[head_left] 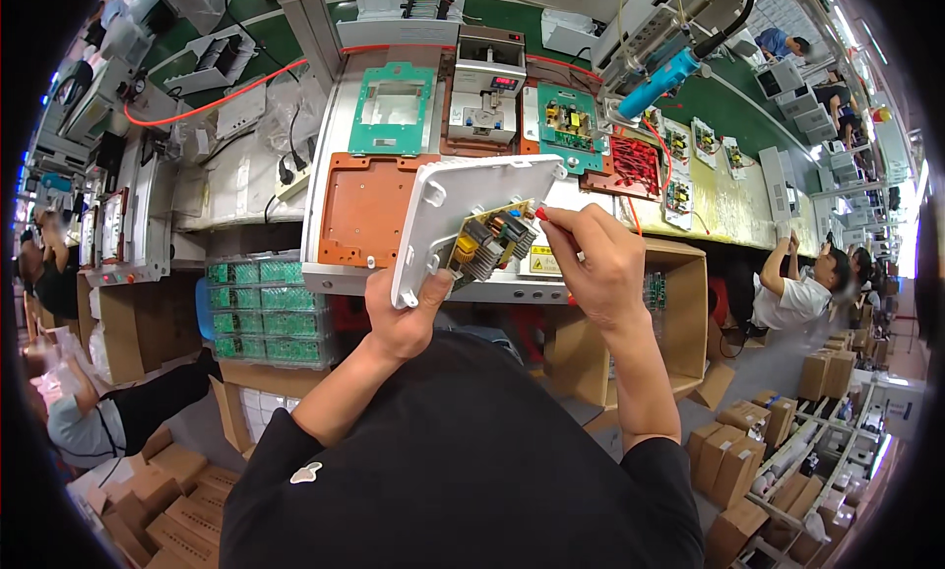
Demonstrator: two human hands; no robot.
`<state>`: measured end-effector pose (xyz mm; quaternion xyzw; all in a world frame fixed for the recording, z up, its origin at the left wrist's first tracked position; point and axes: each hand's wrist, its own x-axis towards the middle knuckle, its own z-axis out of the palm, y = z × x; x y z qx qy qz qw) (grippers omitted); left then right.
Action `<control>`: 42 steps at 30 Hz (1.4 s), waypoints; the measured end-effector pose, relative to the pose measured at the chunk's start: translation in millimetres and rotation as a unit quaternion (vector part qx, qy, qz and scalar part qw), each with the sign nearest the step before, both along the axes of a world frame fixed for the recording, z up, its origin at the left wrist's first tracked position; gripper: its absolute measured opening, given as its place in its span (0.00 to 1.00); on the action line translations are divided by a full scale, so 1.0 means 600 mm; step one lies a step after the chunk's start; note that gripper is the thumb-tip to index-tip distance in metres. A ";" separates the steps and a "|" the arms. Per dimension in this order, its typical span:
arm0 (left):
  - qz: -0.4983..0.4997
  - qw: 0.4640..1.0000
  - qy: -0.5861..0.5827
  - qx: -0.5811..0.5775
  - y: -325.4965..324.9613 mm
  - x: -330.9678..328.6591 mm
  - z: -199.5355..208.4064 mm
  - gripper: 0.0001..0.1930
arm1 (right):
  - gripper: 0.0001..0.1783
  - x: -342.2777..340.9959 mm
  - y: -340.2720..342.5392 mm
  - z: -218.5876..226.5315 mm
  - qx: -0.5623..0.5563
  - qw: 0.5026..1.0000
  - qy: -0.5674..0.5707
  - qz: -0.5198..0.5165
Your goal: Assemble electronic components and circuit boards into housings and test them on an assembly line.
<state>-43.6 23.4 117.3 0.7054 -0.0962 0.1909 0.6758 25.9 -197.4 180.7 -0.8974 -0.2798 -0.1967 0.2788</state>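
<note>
My left hand (404,315) grips the lower edge of a white plastic housing (443,187), tilted up in front of me. A circuit board (495,236) with a yellow coil, dark capacitors and metal heat sinks sits against the housing's inner side, near my left thumb. At the board's upper right corner, my right hand (605,259) has thumb and forefinger pinched on a small red piece (541,215). Whether that piece is attached to the board, I cannot tell. Behind the housing lies an orange-brown fixture plate (369,210), partly covered by it.
Beyond are a green fixture frame (366,141), a device with a red display (487,82), a board in a green fixture (571,126) and a tray of red pieces (635,165). A blue electric screwdriver (660,82) hangs at right. Stacked green boards (266,308) and a cardboard box (684,323) flank me.
</note>
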 end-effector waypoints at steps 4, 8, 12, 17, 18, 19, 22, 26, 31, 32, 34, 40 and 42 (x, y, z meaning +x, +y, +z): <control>-0.009 0.999 -0.022 0.041 0.005 0.001 -0.006 0.10 | 0.08 -0.004 0.002 0.002 -0.025 0.999 -0.033 -0.010; 0.008 1.000 -0.014 0.014 -0.011 0.000 -0.004 0.10 | 0.08 -0.009 -0.006 -0.005 0.003 1.000 -0.008 -0.014; 0.008 0.998 -0.030 0.057 -0.008 0.000 -0.003 0.10 | 0.07 -0.015 -0.002 -0.002 -0.003 1.000 -0.012 -0.027; -0.003 0.999 -0.028 0.039 -0.006 0.007 -0.003 0.11 | 0.06 -0.024 0.001 0.000 -0.002 0.998 -0.016 -0.054; -0.005 0.999 -0.033 0.040 -0.006 0.009 -0.002 0.11 | 0.06 -0.024 0.002 0.000 -0.001 0.998 -0.018 -0.058; -0.009 0.998 -0.035 0.041 -0.006 0.011 -0.002 0.11 | 0.06 -0.021 0.005 -0.001 -0.004 0.998 -0.027 -0.050; -0.008 0.995 -0.070 0.066 0.001 0.015 -0.002 0.10 | 0.07 -0.021 0.009 -0.003 0.003 0.998 -0.038 -0.045; 0.005 0.985 -0.113 0.130 0.036 0.013 -0.049 0.10 | 0.08 -0.025 0.012 -0.020 0.007 0.998 -0.048 -0.044; -0.036 0.990 0.133 -0.017 0.110 0.005 -0.086 0.05 | 0.04 -0.017 0.048 -0.093 0.027 0.999 -0.010 0.031; -0.066 0.990 0.125 -0.019 0.114 0.011 -0.098 0.05 | 0.04 -0.017 0.059 -0.105 0.011 1.000 0.009 0.020; -0.023 0.965 0.252 -0.074 0.115 0.028 -0.125 0.07 | 0.08 -0.024 0.055 -0.132 -0.014 0.997 0.073 -0.019; -0.177 0.909 0.319 -0.202 0.087 0.093 -0.185 0.20 | 0.23 -0.127 -0.008 -0.218 0.338 0.916 0.147 -0.159; -0.198 0.881 0.374 -0.210 0.089 0.108 -0.203 0.20 | 0.31 -0.179 0.014 -0.273 0.646 0.690 0.294 -0.145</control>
